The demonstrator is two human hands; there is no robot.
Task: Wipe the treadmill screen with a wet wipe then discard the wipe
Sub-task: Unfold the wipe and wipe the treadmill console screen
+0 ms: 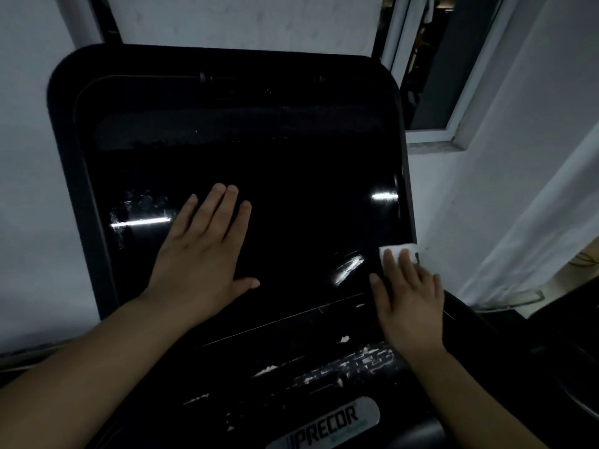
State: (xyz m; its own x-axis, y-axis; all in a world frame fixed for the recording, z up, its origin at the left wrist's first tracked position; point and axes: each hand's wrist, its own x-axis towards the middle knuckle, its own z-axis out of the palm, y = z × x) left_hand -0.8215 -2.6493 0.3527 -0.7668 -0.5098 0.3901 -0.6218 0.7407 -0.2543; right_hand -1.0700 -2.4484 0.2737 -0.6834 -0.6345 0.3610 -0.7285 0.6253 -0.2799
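The black treadmill screen [291, 196] fills the middle of the view, glossy, with smears and light streaks. My left hand [204, 251] lies flat on the screen's lower left part, fingers straight and spread. My right hand [408, 299] presses a white wet wipe [400, 248] against the screen's lower right corner with straight fingers. Most of the wipe is hidden under the fingers.
Below the screen is the worn console panel [340, 371] with flaking paint and a silver Precor badge [327, 422]. White walls surround the console. A window frame [431, 134] stands at the upper right. A dark handrail [570, 377] runs along the right.
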